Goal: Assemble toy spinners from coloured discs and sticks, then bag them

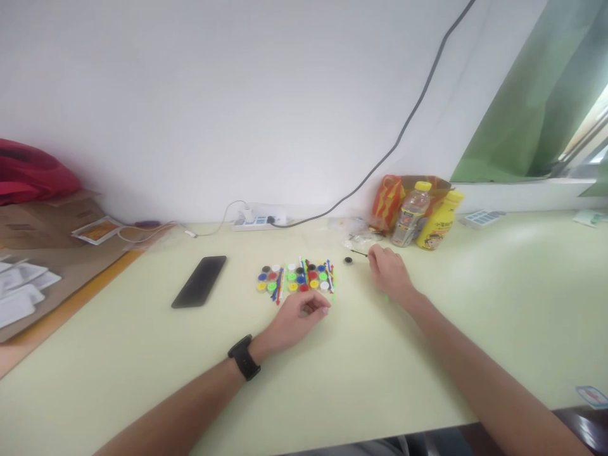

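Observation:
My right hand (388, 271) pinches one end of a thin black stick (360, 253) with an arrow-shaped tip, just above the table. Left of that tip lies a small black disc (348, 260), apart from the stick. My left hand (297, 316), with a black watch at its wrist, hovers or rests in front of the coloured pieces. Its fingers curl toward the thumb; whether anything is between the fingertips cannot be seen. Beyond it lie rows of small round discs (293, 287) in several colours. Bundles of thin coloured arrow sticks (278, 286) lie between and beside them.
A black phone (199, 282) lies to the left. Along the wall stand a power strip (259, 221), clear plastic wrapping (361, 239), a clear bottle (412, 215), a yellow bottle (439, 221) and a red-yellow bag (387, 202). A cardboard box (47, 221) is at far left.

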The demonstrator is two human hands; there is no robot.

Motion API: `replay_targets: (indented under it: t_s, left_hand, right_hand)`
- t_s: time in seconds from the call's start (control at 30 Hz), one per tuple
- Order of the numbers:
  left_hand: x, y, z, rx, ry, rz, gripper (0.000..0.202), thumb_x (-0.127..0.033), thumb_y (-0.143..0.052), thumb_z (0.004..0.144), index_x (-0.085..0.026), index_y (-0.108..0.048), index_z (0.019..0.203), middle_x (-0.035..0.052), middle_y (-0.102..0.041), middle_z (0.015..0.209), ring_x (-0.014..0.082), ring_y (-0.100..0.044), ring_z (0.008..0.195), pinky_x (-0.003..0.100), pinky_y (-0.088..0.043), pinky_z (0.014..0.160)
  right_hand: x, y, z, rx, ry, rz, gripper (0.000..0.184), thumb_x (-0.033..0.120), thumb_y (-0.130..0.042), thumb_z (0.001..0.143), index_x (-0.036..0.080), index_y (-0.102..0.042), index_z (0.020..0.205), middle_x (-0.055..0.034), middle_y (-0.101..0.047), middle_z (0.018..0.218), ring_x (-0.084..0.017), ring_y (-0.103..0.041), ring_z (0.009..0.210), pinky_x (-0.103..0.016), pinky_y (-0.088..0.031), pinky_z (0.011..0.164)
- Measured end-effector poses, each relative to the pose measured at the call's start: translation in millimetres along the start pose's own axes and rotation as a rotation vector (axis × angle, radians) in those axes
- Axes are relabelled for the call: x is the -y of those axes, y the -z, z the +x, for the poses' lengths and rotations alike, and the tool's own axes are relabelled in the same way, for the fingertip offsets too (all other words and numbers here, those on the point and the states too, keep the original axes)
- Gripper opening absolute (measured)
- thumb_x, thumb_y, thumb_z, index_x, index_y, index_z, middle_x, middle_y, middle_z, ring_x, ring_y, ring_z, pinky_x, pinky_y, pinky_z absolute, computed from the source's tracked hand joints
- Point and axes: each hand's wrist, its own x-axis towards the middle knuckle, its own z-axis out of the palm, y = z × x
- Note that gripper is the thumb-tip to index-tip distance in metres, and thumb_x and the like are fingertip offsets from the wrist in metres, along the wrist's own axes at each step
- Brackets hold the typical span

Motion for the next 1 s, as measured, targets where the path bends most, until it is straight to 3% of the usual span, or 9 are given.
replay_targets:
  t_s: [0.43, 0.83, 1.0]
  left_hand:
    - [0, 0.2, 0, 0.004, 0.006, 0.020, 0.013, -0.029, -0.067, 0.094, -0.019, -0.073, 0.090, 0.0035, -0.073, 0.088, 0.0176, -0.065, 0.082, 0.029, -0.050, 0.075]
    - [0, 1.1, 0, 0.018, 0.002, 0.039, 0.014, -0.029, -0.065, 0.095, -0.018, -0.073, 0.092, 0.0046, -0.073, 0.091, 0.0176, -0.064, 0.083, 0.030, -0.050, 0.078]
    - [-3, 1.3, -1, 0.029, -0.009, 0.046, 0.013, -0.028, -0.065, 0.095, -0.018, -0.073, 0.090, 0.0046, -0.073, 0.092, 0.0176, -0.063, 0.083, 0.030, -0.050, 0.077]
  right_hand:
    - [-2, -8, -2, -0.030, 0.077, 0.059, 0.014, 0.020, -0.040, 0.101, 0.023, -0.050, 0.092, -0.0042, -0.067, 0.081, -0.024, -0.059, 0.077, -0.034, -0.033, 0.073]
    - [2, -7, 0, -0.161, 0.148, 0.132, 0.014, 0.022, -0.040, 0.104, 0.022, -0.054, 0.100, -0.0076, -0.069, 0.100, -0.024, -0.062, 0.092, -0.036, -0.038, 0.082]
    - [8, -9, -2, -0.129, 0.193, 0.105, 0.019, 0.023, -0.037, 0.106, 0.023, -0.053, 0.097, -0.0067, -0.068, 0.095, -0.025, -0.061, 0.091, -0.037, -0.037, 0.081]
